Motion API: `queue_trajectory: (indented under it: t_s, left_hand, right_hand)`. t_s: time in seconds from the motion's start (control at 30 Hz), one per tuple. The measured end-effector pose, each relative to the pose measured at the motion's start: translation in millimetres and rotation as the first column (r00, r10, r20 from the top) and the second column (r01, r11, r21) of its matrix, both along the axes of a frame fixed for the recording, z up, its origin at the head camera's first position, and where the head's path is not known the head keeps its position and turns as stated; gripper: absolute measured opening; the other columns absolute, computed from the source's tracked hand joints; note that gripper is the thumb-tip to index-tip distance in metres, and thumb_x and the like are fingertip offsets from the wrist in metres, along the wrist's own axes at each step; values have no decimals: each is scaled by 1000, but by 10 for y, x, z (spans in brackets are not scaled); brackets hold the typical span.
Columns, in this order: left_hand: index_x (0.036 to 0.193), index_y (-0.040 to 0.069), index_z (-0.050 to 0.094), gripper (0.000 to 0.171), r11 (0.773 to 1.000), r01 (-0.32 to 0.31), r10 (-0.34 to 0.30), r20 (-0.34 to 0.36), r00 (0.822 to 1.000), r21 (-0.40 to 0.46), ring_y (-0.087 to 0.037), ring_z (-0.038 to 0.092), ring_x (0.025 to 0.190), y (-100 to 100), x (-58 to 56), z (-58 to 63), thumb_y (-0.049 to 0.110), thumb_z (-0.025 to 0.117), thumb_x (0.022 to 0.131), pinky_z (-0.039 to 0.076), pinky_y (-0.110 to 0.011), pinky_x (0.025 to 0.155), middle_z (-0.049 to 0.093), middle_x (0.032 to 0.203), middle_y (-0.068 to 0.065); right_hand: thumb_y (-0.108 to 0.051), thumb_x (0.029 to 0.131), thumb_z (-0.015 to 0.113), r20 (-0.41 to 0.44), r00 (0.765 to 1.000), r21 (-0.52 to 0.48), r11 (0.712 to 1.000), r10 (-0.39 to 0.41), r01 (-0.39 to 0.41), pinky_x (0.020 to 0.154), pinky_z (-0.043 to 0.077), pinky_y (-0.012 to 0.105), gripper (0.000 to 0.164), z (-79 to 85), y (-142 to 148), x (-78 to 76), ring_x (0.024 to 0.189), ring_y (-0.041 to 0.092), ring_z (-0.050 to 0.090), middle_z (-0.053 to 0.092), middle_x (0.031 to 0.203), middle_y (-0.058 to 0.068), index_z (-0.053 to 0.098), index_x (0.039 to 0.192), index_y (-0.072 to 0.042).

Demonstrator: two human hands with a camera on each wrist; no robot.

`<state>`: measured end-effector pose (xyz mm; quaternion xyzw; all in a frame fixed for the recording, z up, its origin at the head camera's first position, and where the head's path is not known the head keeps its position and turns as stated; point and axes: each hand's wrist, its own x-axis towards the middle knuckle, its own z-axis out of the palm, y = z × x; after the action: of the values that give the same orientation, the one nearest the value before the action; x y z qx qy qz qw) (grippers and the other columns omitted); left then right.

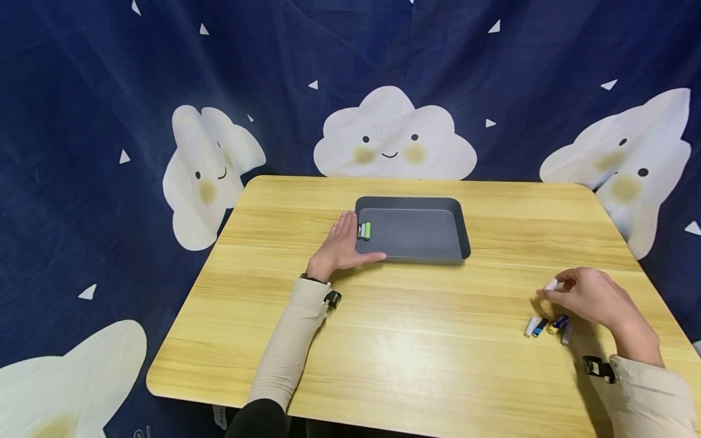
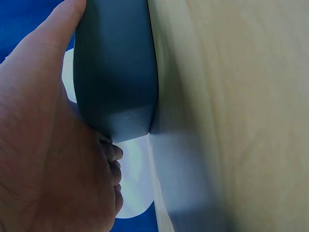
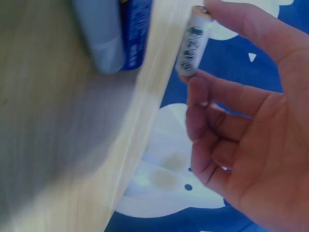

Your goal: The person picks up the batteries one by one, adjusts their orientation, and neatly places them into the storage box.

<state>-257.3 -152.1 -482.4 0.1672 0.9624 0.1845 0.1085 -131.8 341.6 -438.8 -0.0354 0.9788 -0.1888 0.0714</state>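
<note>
In the head view a dark grey tray [image 1: 418, 234] lies on the table. My left hand [image 1: 341, 244] rests against its left end, fingers straight along that side and thumb along the front edge. A green battery [image 1: 367, 231] stands side by side with a white one and a darker one inside the tray's left end. Over at the right, my right hand [image 1: 594, 296] pinches a white battery [image 3: 193, 44] between thumb and index finger, above the table. Below it lie a white battery [image 1: 530, 326], a black-and-blue battery [image 1: 540, 327], a dark blue-and-gold battery [image 1: 558, 323] and a grey battery [image 1: 566, 334].
The wooden table [image 1: 427, 353] has rounded corners. Behind it hangs a dark blue curtain [image 1: 285, 48] with white clouds and small triangles. A black band [image 1: 599, 368] with a small device sits on the right wrist, another on the left.
</note>
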Motion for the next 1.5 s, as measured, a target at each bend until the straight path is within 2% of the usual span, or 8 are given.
queue_trajectory:
  t_s: [0.13, 0.27, 0.4, 0.6, 0.73, 0.9, 1.3, 1.5]
  left_hand:
    - [166, 2, -4, 135, 1000, 0, 0, 2, 1000, 2, -26, -7, 164, -3, -1, 1, 88, 55, 80, 3, -43, 135, -8, 176, -15]
    - [166, 3, -4, 135, 1000, -8, 8, 10, 1000, 6, -26, -7, 164, -7, 5, 9, 89, 55, 80, 4, -45, 135, -8, 176, -14]
    - [166, 3, -4, 135, 1000, -8, 8, 11, 1000, 4, -27, -6, 164, -5, 11, 16, 89, 55, 80, 4, -45, 135, -7, 176, -15]
    - [166, 3, -4, 135, 1000, -2, 2, 11, 1000, -5, -26, -7, 164, -1, 11, 27, 89, 54, 80, 3, -43, 135, -9, 176, -14]
    - [166, 3, -4, 135, 1000, -5, 6, 7, 1000, -5, -26, -7, 164, -4, 4, 19, 89, 54, 80, 3, -43, 135, -9, 176, -13]
    - [166, 3, -5, 136, 1000, -5, 6, 12, 1000, -5, -25, -7, 164, -1, 11, 18, 90, 54, 80, 3, -44, 135, -9, 176, -13]
    - [166, 3, -4, 135, 1000, -10, 10, 4, 1000, 2, -27, -6, 164, 4, 12, 18, 88, 55, 80, 4, -45, 135, -7, 176, -14]
    - [166, 3, -5, 136, 1000, -9, 9, 12, 1000, 1, -27, -7, 164, -3, 5, 18, 89, 55, 80, 4, -45, 135, -9, 176, -14]
  right_hand:
    - [-48, 85, 82, -98, 995, -57, 998, -13, 7, 58, 44, 26, 63, 30, -75, -42, 76, 13, 57, 72, 96, 16, 73, 113, 7]
    - [-43, 85, 84, -162, 987, -130, 992, -20, -2, 59, 43, 21, 54, 62, -177, -82, 81, 11, 55, 72, 99, 17, 75, 111, 3]
    - [-39, 85, 85, -198, 980, -193, 981, -20, -19, 59, 43, 20, 47, 110, -285, -126, 80, 4, 54, 71, 101, 18, 77, 110, 0]
    - [-38, 85, 85, -215, 977, -247, 968, -15, -40, 58, 44, 20, 44, 159, -436, -208, 70, 1, 53, 71, 101, 15, 77, 112, -4]
    - [-37, 85, 86, -224, 975, -287, 956, -8, -58, 65, 44, 15, 40, 168, -557, -269, 78, 1, 55, 71, 99, 11, 78, 111, -8]
    - [-35, 85, 85, -246, 969, -324, 941, 10, -92, 68, 45, 13, 36, 182, -716, -332, 81, 1, 56, 69, 96, 7, 79, 109, -8]
    - [-36, 86, 84, -235, 972, -401, 910, 12, -108, 72, 46, 15, 32, 206, -1061, -567, 86, 11, 58, 68, 96, 3, 79, 107, -13]
    - [-34, 87, 84, -260, 965, -430, 889, 41, -154, 75, 48, 20, 27, 210, -1241, -695, 87, 13, 58, 68, 96, 5, 78, 104, -14]
